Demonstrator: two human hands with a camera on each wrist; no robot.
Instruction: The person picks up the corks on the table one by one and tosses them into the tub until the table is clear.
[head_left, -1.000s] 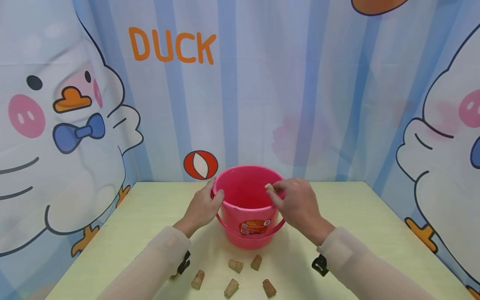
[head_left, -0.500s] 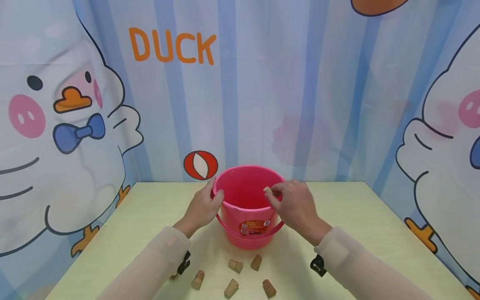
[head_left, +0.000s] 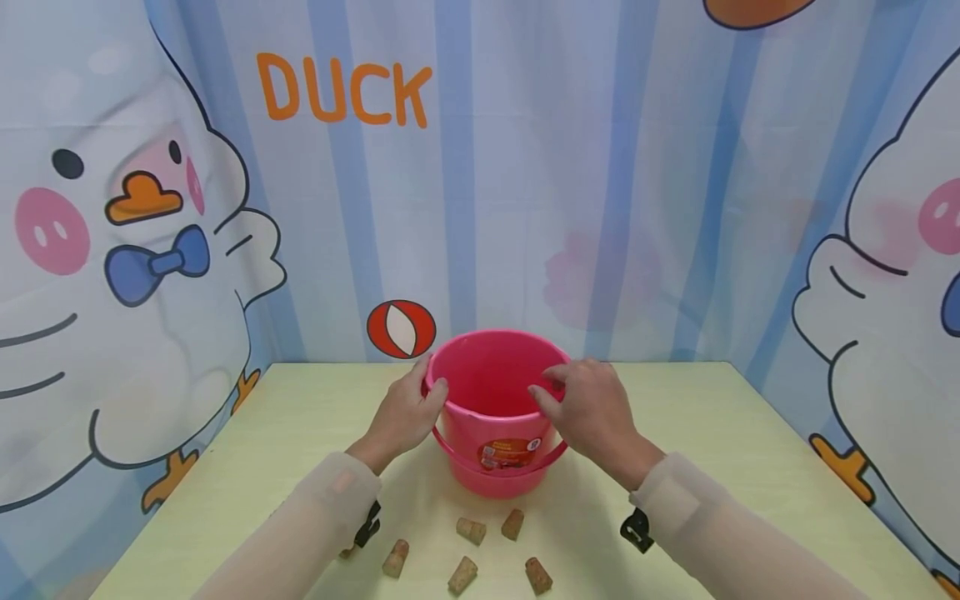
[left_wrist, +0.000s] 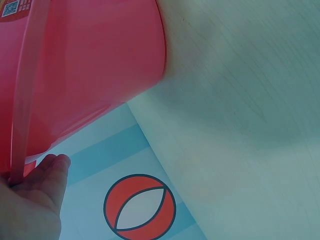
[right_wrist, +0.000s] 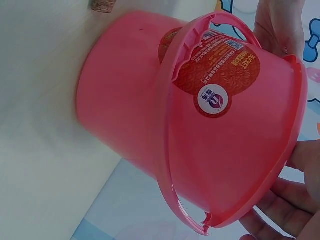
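a pink bucket (head_left: 483, 392) is stood upright on the table (head_left: 690, 425) between the two hands, its walls glossy and tapered towards a narrower base, its handle (right_wrist: 161, 130) hung down across the front, below the grip. the rim is gripped by the left hand (head_left: 402, 412), with the thumb laid over the edge. the right hand (head_left: 596, 417) is held over the opposite side of the rim, thumb and forefinger spread apart. in front of both hands, brown corks (head_left: 462, 576) are scattered, one mostly hidden by the left wrist.

half a second earlier, a pale cork was pinched at the right fingertips; it is now gone from between them, while the left grip is unchanged.

on the red label (right_wrist: 220, 75), "bucket" can be read, beside chinese characters, a qr code (right_wrist: 234, 44) and a round white logo (right_wrist: 213, 99). beyond the left hand, "duck" is printed in orange on the curtain (head_left: 517, 167).
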